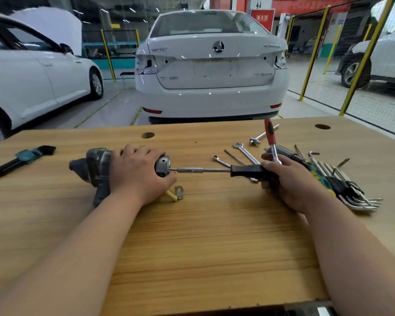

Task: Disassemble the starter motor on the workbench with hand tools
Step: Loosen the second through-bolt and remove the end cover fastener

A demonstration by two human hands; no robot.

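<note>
Wooden surface (192, 236) before white car (211, 71) in workshop, left grip (137, 176) curled over starter motor (98, 165), right grip (290, 181) clasping screwdriver (246, 171)

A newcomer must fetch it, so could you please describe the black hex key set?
On the wooden workbench, look far left, past the starter motor gripped by the left hand. The hex key set lies there alone: black keys in a green holder, unlike the silver keys heaped on the right.

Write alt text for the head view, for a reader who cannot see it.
The left hand holds a starter motor on a wooden workbench while the right hand grips a black-handled driver set against its end cap. Hex keys lie at right.
</note>
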